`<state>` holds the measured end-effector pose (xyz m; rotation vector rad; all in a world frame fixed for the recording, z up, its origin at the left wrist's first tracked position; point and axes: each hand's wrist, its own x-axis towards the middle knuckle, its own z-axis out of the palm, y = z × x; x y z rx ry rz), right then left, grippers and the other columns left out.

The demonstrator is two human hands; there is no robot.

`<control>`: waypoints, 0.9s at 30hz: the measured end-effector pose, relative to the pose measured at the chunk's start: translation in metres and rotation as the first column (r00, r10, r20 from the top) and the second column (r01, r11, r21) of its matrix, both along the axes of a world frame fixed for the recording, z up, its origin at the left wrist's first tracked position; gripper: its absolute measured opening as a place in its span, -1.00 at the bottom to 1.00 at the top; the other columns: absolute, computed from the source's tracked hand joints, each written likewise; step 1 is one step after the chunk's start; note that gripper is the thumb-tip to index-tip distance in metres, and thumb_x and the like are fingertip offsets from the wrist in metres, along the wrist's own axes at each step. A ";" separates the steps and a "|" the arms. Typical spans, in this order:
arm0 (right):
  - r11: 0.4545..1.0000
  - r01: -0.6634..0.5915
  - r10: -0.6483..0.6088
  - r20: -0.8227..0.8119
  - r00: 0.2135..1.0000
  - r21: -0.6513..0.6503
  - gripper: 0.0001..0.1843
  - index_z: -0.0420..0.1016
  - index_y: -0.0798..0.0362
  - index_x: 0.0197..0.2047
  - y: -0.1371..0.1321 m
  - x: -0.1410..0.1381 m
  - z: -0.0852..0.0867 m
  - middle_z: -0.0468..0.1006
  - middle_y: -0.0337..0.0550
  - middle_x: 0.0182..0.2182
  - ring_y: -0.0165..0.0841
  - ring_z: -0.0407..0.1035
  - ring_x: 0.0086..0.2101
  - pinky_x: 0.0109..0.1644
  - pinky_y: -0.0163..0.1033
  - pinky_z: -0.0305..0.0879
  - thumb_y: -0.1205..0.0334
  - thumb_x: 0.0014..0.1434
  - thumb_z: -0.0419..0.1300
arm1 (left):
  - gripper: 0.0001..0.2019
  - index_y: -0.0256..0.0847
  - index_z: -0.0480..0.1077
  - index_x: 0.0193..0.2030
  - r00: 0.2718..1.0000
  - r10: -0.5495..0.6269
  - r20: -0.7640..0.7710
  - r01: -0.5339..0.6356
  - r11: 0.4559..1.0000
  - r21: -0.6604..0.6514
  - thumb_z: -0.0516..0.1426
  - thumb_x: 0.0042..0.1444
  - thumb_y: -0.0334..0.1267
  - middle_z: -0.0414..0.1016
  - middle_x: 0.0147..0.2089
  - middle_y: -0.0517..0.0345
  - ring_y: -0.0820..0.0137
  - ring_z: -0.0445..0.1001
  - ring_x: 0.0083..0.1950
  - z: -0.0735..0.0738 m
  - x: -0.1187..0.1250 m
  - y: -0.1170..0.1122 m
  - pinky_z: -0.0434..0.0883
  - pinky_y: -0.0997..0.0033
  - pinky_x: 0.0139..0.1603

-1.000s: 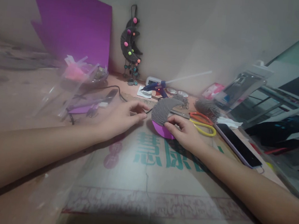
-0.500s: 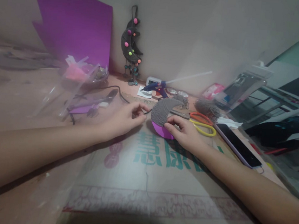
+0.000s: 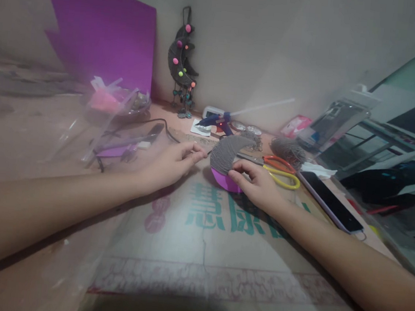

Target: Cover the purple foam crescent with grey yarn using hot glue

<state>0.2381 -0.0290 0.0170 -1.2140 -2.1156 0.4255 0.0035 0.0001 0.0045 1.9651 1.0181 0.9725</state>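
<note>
A crescent moon (image 3: 226,153), wound with grey yarn over its upper part and bare purple at its lower end, is gripped near that lower end by my right hand (image 3: 258,182). Thumb and fingers pinch its right edge, tilting it up above the printed board. Just left of the crescent, my left hand (image 3: 177,165) has its thumb and fingertips closed together on a thin strand of grey yarn that runs toward the crescent's edge. A loose yarn end (image 3: 203,253) trails down over the printed board (image 3: 169,249).
Behind stand a blue glue gun (image 3: 216,121) and a decorated hanging moon (image 3: 180,60). To the right lie scissors (image 3: 281,178), a grey yarn ball (image 3: 287,151) and a phone (image 3: 330,200). A purple sheet (image 3: 113,29) leans on the wall; left sits a plastic-wrapped bowl (image 3: 123,111).
My left fingers have closed from a looser curl into a straighter pinch, shifting slightly to the right. The crescent and my right hand have hardly moved.
</note>
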 end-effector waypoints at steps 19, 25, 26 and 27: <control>0.994 -0.073 0.067 0.075 0.995 0.083 -0.86 0.38 0.05 -0.37 -0.002 0.001 0.000 0.47 -0.25 -0.44 -0.41 0.32 -0.42 -0.31 -0.32 0.21 0.21 0.22 0.12 | -0.73 -0.21 0.52 -0.27 0.969 -0.228 -0.091 0.222 0.972 -0.078 0.08 0.16 -0.08 0.54 -0.32 0.19 0.37 0.45 -0.26 0.003 0.002 -0.002 0.33 0.44 -0.26; 0.990 -0.069 0.059 0.080 0.995 0.127 -0.88 0.37 0.05 -0.35 -0.004 0.000 0.001 0.48 -0.25 -0.44 -0.41 0.34 -0.42 -0.32 -0.33 0.21 0.23 0.22 0.12 | -0.72 -0.22 0.47 -0.36 0.975 -0.198 -0.105 0.190 0.979 -0.077 0.11 0.13 -0.04 0.49 -0.40 0.20 0.40 0.41 -0.33 0.002 0.002 -0.003 0.30 0.46 -0.32; 0.989 -0.057 0.048 0.071 0.996 0.134 -0.88 0.37 0.04 -0.35 -0.004 0.000 0.001 0.48 -0.25 -0.44 -0.41 0.34 -0.41 -0.31 -0.33 0.21 0.23 0.22 0.11 | -0.73 -0.22 0.48 -0.35 0.976 -0.192 -0.104 0.184 0.979 -0.086 0.12 0.12 -0.04 0.51 -0.39 0.19 0.40 0.42 -0.32 0.003 0.002 -0.003 0.30 0.45 -0.31; 0.990 -0.044 0.036 0.060 0.998 0.137 -0.88 0.37 0.05 -0.35 -0.004 0.001 0.001 0.48 -0.25 -0.44 -0.40 0.34 -0.41 -0.31 -0.33 0.21 0.23 0.22 0.11 | -0.73 -0.21 0.48 -0.33 0.977 -0.186 -0.103 0.176 0.980 -0.096 0.13 0.11 -0.04 0.52 -0.38 0.18 0.39 0.43 -0.31 0.003 0.002 -0.003 0.32 0.44 -0.30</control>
